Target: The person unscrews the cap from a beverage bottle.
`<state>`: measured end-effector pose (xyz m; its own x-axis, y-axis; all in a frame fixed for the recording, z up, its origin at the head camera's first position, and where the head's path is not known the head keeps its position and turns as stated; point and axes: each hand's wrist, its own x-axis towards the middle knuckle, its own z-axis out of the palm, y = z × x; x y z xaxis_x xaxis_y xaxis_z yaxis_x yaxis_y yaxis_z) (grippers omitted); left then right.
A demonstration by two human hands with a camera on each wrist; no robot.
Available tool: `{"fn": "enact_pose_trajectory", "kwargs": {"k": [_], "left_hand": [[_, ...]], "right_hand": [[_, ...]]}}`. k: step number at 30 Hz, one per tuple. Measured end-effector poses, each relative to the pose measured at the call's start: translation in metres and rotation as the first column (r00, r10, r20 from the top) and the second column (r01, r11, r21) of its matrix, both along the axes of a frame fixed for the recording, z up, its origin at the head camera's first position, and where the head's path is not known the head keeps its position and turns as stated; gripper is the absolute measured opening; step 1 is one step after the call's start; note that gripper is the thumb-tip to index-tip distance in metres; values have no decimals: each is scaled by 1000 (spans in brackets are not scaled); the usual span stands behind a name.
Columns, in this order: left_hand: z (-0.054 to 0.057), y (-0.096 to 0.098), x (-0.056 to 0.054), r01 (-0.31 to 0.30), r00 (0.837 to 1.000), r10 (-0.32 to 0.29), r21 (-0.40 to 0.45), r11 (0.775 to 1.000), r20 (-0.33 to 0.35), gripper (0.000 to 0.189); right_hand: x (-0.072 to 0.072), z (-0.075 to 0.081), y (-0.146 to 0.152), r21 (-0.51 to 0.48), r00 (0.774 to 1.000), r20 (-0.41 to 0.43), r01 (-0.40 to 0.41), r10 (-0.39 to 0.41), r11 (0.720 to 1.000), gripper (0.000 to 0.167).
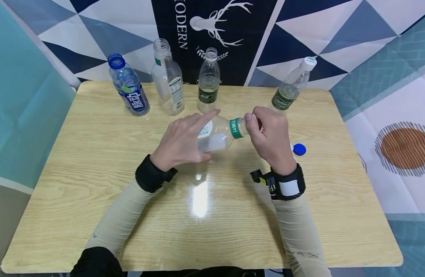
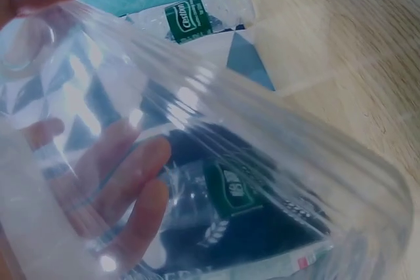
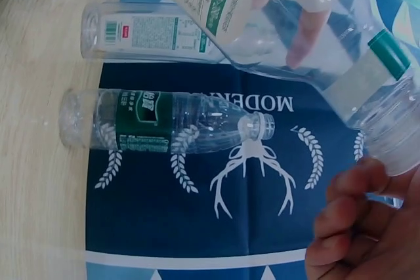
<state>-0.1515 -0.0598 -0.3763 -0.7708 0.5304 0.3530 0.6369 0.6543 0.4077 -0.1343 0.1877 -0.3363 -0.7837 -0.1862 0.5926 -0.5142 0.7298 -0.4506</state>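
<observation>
One clear bottle (image 1: 220, 134), neck rightward, long axis crosswise; left hand (image 1: 183, 141) grips body, right hand (image 1: 272, 134) mouth.

Pale wood-grain table (image 1: 212, 242), kinda shiny: blue bottle (image 1: 130, 90) around ten-thirty, tall clear bottle (image 1: 168, 82) just past eleven, green-label bottle (image 1: 208, 94) bang on twelve, white-capped bottle (image 1: 291, 88) around one-thirty, loose blue cap (image 1: 299, 149) past two.

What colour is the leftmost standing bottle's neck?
Blue; the neck shows best in the head view.

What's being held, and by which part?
A clear bottle: the left hand grips its body. The right hand is at its mouth; I can't tell if it grips.
</observation>
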Motion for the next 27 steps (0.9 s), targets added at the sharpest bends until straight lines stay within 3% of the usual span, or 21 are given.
{"fn": "enact_pose_trajectory", "kwargs": {"k": [9, 14, 19, 22, 27], "left_hand": [[-2, -2, -1, -42, 993, 42, 0, 999, -111, 118], [-4, -1, 0, -70, 980, 66, -17, 997, -187, 115], [-5, 0, 1, -84, 975, 75, -35, 996, -210, 114], [-4, 0, 1, -92, 974, 81, -43, 995, -212, 114], [-4, -1, 1, -89, 974, 80, -37, 995, -210, 113]], "right_hand": [[1, 0, 0, -68, 996, 79, 38, -33, 997, 93], [0, 0, 0, -97, 987, 125, 116, -103, 989, 91], [2, 0, -1, -54, 972, 153, 188, -178, 981, 87], [3, 1, -1, -17, 972, 149, 185, -180, 983, 80], [3, 2, 0, -9, 982, 146, 122, -119, 992, 69]]}}
